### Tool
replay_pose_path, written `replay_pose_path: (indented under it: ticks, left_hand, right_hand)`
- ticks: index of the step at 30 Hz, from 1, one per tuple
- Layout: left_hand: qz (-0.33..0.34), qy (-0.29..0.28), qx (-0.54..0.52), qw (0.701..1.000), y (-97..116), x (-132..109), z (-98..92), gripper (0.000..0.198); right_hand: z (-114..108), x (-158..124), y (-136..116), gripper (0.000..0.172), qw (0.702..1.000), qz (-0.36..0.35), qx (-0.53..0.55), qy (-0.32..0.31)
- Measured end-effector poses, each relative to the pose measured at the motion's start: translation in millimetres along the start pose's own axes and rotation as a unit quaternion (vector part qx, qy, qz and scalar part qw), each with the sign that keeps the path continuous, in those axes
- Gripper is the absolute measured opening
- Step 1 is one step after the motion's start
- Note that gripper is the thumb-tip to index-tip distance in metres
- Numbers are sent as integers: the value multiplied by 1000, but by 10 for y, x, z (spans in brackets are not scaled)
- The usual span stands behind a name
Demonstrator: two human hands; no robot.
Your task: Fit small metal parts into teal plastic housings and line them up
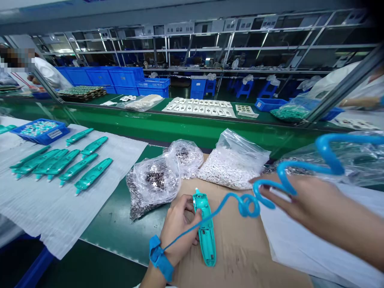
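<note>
My left hand [183,224] is closed around the side of a long teal plastic shell half [207,236], with its open inner side facing up and a white tip at the far end. Small fittings show inside it. Around my left wrist sits a blue strap [160,256], from which a blue coiled cord [249,206] runs across to the right. My right hand [303,196], somewhat blurred and partly behind the cord, is by the clear bag of small white parts [231,164]. Its fingers reach left and look apart, with nothing clearly seen in them.
Several teal shells [93,176] lie on white foam sheet [99,208] at left, beside a blue bin of small parts [42,130]. Bags of small metal parts [153,184] stand behind my left hand. Brown cardboard [237,256] covers the bench. Co-workers' arms [360,102] show beyond.
</note>
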State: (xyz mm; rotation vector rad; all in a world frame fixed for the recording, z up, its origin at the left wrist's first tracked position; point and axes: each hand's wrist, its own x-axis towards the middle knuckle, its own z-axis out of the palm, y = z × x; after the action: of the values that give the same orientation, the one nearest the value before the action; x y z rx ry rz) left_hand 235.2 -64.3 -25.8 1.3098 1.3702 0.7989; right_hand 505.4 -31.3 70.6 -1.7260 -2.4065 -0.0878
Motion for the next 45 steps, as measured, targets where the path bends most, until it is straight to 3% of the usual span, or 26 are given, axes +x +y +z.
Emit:
replay_pose_path:
  ticks: [3,7,11,16,19,23,32,37,39,45]
  left_hand:
    - [-7,2,1,1000,19,4,7,26]
    - [-16,6,2,1000,50,15,13,25]
    - [-15,13,7,1000,69,18,13,24]
    - [-14,14,7,1000,82,2,22,24]
    - [-7,11,0,1000,70,-6,28,26]
    - [14,15,6,1000,58,-2,19,26]
    - [52,41,52,996,69,11,4,16]
    - [63,49,48,996,56,9,4,15]
    - [69,50,50,995,53,11,2,15]
    - [28,20,31,999,19,18,1,31]
  right_hand:
    - [418,-268,-98,20,992,19,-20,-120]
    - [688,-332,-204,18,989,31,3,-145]
    - [685,-295,-275,25,990,-7,15,-142]
    - [579,-299,-496,29,993,-66,60,-78]
    - [525,-275,-732,25,977,-136,128,-103]
    - [565,-228,-920,17,972,-169,122,-107]
    - [659,-224,-920,15,968,-215,112,-60]
    - [769,-230,-967,25,971,-222,65,52]
    - [790,-230,-972,24,970,-227,42,71]
    - [777,-155,-923,12,960,-277,-39,5]
